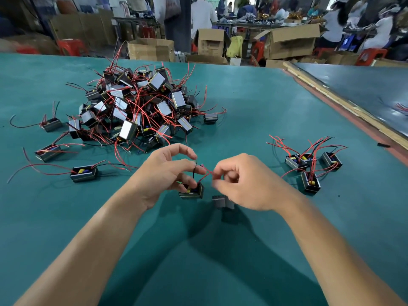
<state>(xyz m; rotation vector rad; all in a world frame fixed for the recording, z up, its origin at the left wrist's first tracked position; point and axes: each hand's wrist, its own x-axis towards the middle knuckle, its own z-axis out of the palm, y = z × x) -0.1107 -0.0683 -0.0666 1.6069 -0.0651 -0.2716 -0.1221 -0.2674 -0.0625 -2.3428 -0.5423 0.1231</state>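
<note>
A small black open-topped box (194, 192) with yellow and blue parts inside sits on the green table (254, 120) between my hands. My left hand (163, 175) pinches its black wire near the box. My right hand (245, 184) pinches the red wire (206, 174) that runs up from the same box. A second small grey box (221, 202) lies just under my right hand, partly hidden by it.
A big heap of similar boxes (141, 107) with red and black wires lies at the back left. Loose boxes (84, 173) sit at the left. Several boxes (309, 168) stand grouped at the right. People and cardboard cartons (289, 40) are beyond the table's far edge.
</note>
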